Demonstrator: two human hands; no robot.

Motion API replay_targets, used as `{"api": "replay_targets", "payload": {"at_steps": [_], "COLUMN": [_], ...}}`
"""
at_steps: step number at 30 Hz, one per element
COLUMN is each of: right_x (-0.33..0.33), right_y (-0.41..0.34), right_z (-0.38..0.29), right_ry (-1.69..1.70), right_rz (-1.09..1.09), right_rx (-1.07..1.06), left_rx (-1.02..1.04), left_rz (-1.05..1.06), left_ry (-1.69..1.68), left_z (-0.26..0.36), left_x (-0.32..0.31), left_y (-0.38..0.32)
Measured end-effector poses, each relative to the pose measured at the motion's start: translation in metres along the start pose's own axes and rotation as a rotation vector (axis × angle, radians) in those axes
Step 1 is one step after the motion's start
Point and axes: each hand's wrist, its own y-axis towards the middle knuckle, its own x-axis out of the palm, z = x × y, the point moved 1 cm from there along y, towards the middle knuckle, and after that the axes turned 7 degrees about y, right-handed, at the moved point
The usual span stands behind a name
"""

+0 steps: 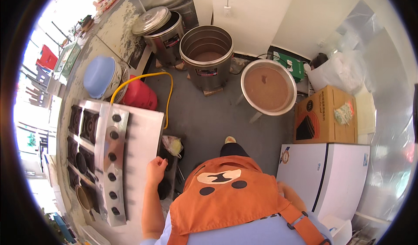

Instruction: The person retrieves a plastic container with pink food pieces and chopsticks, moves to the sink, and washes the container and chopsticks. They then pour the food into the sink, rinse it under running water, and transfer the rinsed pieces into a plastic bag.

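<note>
My left hand point(157, 170) hangs beside the front edge of the pale counter point(143, 137), its fingers curled in and nothing seen in them. A knotted plastic bag point(173, 145) is just beyond it, lower down. Along the right edge of my orange apron point(225, 209), part of my right hand or wrist point(285, 189) shows, while its fingers are hidden. Ahead on the right, a large metal basin point(294, 95) on legs holds brown liquid. An open stainless steel barrel point(205, 77) stands farther off, with brown contents low inside.
A second barrel point(166, 49) with a tilted lid point(152, 19) stands behind. Left are a gas stove point(112, 166) with pans, a yellow hose point(171, 95) and a red container point(140, 93). Right, a cardboard box point(323, 114) sits beside a white refrigerator point(303, 166).
</note>
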Motion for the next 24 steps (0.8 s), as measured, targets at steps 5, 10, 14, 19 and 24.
{"api": "replay_targets", "payload": {"at_steps": [5,10,14,19,24], "right_x": [-0.27,-0.427,-0.478,-0.532,-0.601], "right_y": [0.017,0.045,0.075,0.096,0.129], "right_z": [-0.164,-0.291,-0.337,-0.384,-0.426], "right_ry": [0.67,0.594,0.609,0.586,0.565], "right_rz": [0.415,0.514,0.585,0.571,0.555], "right_rx": [0.011,-0.095,0.004,0.054,-0.002], "left_rx": [-0.2,-0.324,-0.223,-0.121,-0.192], "left_rz": [0.111,0.281,0.322,0.358,0.377], "left_ry": [-0.077,-0.289,-0.049,-0.123,-0.151], "left_z": [0.028,0.035,0.049,0.08,0.096], "left_x": [0.0,-0.014,-0.041,-0.074,-0.083], "left_y": [0.049,0.127,0.222,0.326,0.369]}}
